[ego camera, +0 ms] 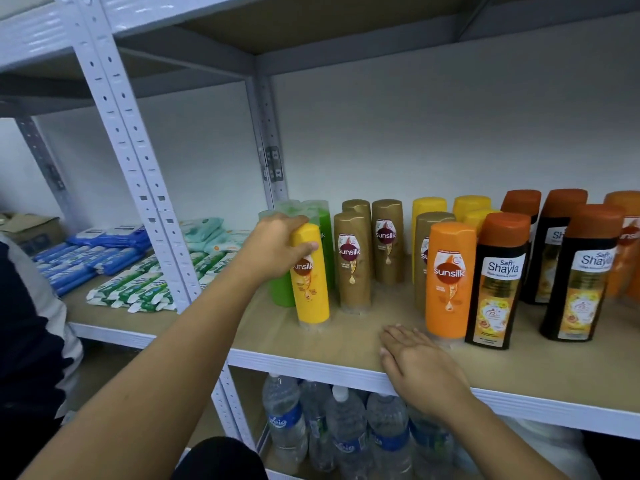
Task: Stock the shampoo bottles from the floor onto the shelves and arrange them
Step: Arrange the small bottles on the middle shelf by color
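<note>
My left hand (273, 245) grips the top of a yellow Sunsilk bottle (310, 289), which stands slightly tilted near the front of the wooden shelf (346, 341). Green bottles (280, 289) stand just behind it. To its right are gold Sunsilk bottles (354, 261), an orange Sunsilk bottle (449, 278), yellow bottles (427, 206) at the back, and black Safi Shayla bottles (495, 282) with orange caps. My right hand (417, 365) lies flat and open on the shelf's front edge, just left of the orange bottle's base, holding nothing.
White slotted uprights (138, 161) divide the shelving. The left bay holds blue and green packets (114, 265). Water bottles (346, 427) stand on the lower shelf. A person in dark clothing (27, 323) is at the left edge. Bare shelf lies between yellow and orange bottles.
</note>
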Tool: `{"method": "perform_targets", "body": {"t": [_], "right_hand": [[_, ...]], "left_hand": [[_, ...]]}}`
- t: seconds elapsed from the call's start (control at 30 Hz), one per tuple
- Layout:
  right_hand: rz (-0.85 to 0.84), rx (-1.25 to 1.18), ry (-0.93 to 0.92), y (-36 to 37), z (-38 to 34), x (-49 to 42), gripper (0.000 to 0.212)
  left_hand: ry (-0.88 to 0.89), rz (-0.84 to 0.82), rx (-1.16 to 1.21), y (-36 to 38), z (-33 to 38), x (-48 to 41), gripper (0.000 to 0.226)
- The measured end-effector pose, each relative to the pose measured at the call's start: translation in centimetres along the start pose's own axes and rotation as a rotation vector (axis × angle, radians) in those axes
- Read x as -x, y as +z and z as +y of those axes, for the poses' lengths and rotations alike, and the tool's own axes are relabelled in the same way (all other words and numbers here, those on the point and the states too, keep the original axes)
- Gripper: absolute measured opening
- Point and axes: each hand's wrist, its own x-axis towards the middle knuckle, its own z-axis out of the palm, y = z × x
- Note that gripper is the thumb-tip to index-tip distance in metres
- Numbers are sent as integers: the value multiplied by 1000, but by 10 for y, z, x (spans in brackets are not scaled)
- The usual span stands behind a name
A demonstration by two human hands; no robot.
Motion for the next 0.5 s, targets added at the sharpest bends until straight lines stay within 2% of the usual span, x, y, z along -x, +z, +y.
{"method": "perform_targets", "body": {"t": [0.13, 0.2, 0.3, 0.37, 0.43, 0.5], "right_hand": [[-4, 11, 4, 0, 0, -1, 53], [-14, 2, 11, 2, 0, -1, 54], [-16, -4, 17, 3, 1, -2, 55], [-10, -1, 15, 4, 2, -2, 54], [-14, 3, 16, 5, 1, -2, 53], [-19, 4, 39, 7, 1, -4, 54]], "left_hand": [[-26, 0, 60, 15, -5, 4, 68], [-42, 57, 77, 22, -8, 13, 71], [20, 324, 73, 38, -4, 42, 51], [140, 387, 114, 61, 12, 70, 34], [275, 236, 144, 96, 28, 95, 29], [282, -2, 159, 125, 35, 104, 34]]}}
